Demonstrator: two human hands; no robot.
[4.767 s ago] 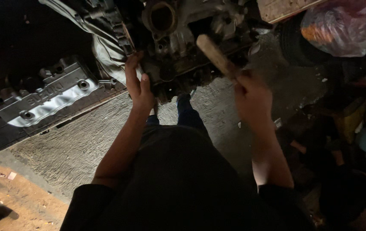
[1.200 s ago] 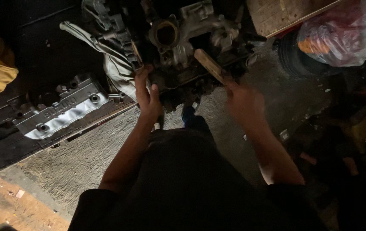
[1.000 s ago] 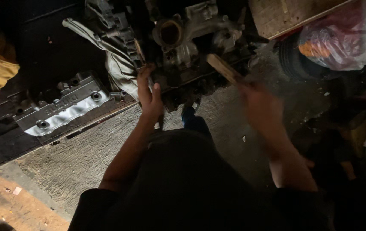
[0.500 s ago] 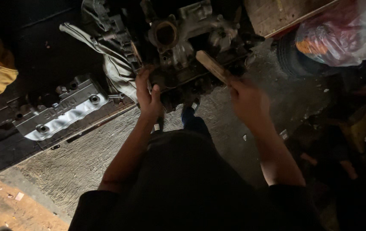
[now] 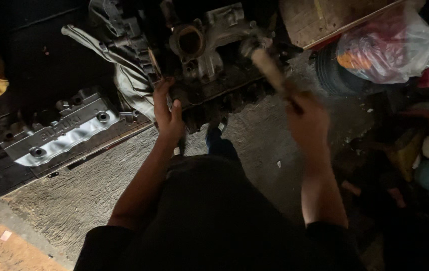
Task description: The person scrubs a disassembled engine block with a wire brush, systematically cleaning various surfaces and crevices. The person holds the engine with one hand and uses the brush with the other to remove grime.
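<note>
Since half a second ago the right hand (image 5: 307, 120) has swung outward and a little lower, and its wooden handle (image 5: 270, 70) now slants up toward the engine block (image 5: 209, 55) with its far end lifted; the left hand (image 5: 168, 113) has stayed where it was against the block. Motion blur smears the right hand and the handle, so the head of the tool is lost in the dark metal at the top and cannot be made out, nor can I tell whether it touches the block. The right fingers are closed around the lower end of the handle, though the single fingers are too blurred to separate. The left hand lies with its fingers curled over the near edge of the block, beside a thin rod-like piece (image 5: 153, 62) that stands just above them; whether the fingers pinch it is hard to tell. The block sits at the far edge of the concrete floor (image 5: 89, 185), its top cut off by the frame and its lower parts sunk in shadow. A silver valve cover (image 5: 69, 133) lies to the left of it, a grey cloth (image 5: 124, 75) between them. A plastic bag (image 5: 385, 45) rests at the far right corner; the things below it are too dark to name.
</note>
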